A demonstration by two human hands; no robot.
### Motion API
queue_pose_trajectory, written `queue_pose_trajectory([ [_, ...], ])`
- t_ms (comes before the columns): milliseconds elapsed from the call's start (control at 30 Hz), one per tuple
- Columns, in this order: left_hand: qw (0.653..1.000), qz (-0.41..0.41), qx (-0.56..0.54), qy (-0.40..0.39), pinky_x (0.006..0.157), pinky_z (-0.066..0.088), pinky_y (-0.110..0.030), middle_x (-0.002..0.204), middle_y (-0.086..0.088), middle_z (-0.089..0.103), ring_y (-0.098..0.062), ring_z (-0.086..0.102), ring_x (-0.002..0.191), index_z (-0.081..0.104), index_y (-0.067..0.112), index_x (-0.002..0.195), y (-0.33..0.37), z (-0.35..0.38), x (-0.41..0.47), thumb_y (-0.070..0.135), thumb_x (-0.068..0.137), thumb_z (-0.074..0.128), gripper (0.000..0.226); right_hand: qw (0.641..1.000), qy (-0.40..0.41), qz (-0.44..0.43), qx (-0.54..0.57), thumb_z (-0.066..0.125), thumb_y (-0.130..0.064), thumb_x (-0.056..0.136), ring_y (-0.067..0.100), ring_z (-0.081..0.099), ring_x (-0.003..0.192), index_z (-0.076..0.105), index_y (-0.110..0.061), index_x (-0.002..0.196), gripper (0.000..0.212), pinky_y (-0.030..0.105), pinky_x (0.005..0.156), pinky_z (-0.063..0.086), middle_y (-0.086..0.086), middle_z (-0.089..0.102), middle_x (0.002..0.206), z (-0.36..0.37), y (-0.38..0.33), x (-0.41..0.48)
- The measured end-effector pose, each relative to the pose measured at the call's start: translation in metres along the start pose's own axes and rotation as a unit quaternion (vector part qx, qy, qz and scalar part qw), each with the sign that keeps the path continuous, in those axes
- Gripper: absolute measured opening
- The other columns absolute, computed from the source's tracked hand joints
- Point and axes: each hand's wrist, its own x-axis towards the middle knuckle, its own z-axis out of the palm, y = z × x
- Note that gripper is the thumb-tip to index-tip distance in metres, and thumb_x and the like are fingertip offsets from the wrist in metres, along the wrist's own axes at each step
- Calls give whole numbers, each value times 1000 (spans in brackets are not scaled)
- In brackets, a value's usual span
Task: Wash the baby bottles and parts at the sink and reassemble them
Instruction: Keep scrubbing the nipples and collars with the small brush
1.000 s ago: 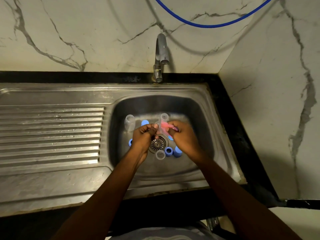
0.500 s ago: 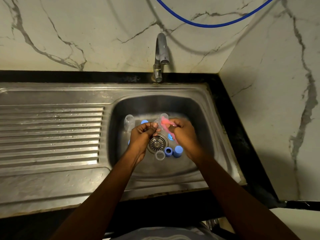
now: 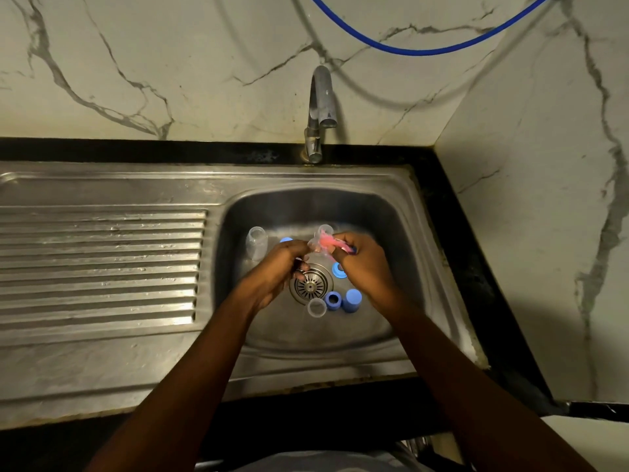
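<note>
The right hand (image 3: pixel 364 267) pinches the pink brush (image 3: pixel 326 240), its long axis pointing left at the clear part (image 3: pixel 313 247). The grip of the left hand (image 3: pixel 277 270) curls round that part.

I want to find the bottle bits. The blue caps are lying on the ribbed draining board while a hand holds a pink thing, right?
No. The head view shows the blue caps lying in the sink basin near the drain, not on the draining board. The right hand does hold a pink thing.
</note>
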Motion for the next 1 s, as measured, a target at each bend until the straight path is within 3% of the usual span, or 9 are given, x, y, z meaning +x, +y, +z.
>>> queue_pose_trajectory([
  [167,998,42,42,-14,71,53,-23,70,-5,62,-10,58,66,70,10,82,-9,-7,6,16,96,61,18,999,-1,5,33,59,-45,93,21,66,73,68,-23,76,29,44,75,56,0,69,74,-2,-7,-3],
  [333,997,53,20,57,81,55,-29,78,-9,67,-11,63,68,71,8,81,-19,-6,5,8,93,64,13,995,-95,-30,-23,66,-15,88,16,58,64,62,-27,56,34,38,71,50,-7,61,62,-13,-2,1],
  [400,997,55,6,59,82,55,-29,76,-6,70,-11,65,71,72,8,82,-27,-5,0,6,92,65,12,990,-125,-16,-63,65,-12,86,13,58,66,67,-23,61,28,37,71,49,-3,65,66,-22,2,9],
  [533,995,70,-47,51,76,53,-27,72,-7,65,-14,61,68,68,3,83,-28,3,-1,6,95,61,14,1000,-20,-1,-20,63,-34,92,13,61,69,69,-19,77,23,30,67,49,-1,68,75,-12,-5,3],
  [633,993,73,-79,45,84,52,-37,77,-14,61,-20,58,73,67,3,80,-26,-1,0,9,96,60,18,996,-84,24,-12,60,-15,92,8,53,54,64,-16,65,27,25,56,42,3,59,61,-13,-7,-1],
  [700,993,79,-80,32,87,52,-36,73,-8,64,-15,60,70,68,5,79,-26,-3,-1,9,95,60,19,997,-58,43,6,60,-11,90,6,50,50,63,-13,62,28,23,56,39,8,55,55,-19,-7,4],
  [767,992,87,-90,17,82,51,-33,71,-9,59,-13,57,66,67,5,78,-25,-2,-1,8,96,59,20,998,-18,41,44,64,-17,88,13,51,59,63,-12,62,27,30,60,43,12,56,59,-16,-9,5],
  [867,989,98,-109,29,79,52,-29,78,-12,62,-16,60,71,70,9,80,-22,-2,0,8,95,60,18,994,-52,51,79,65,-17,89,24,57,67,63,-17,65,23,43,66,55,8,61,68,-6,-10,2],
  [1000,996,68,-56,-21,79,53,-24,88,-7,71,-15,65,84,73,12,88,-21,-7,-5,25,91,64,16,998,-29,20,46,65,-21,92,16,58,67,66,-21,69,23,28,63,48,-2,64,69,-16,-11,5],
])
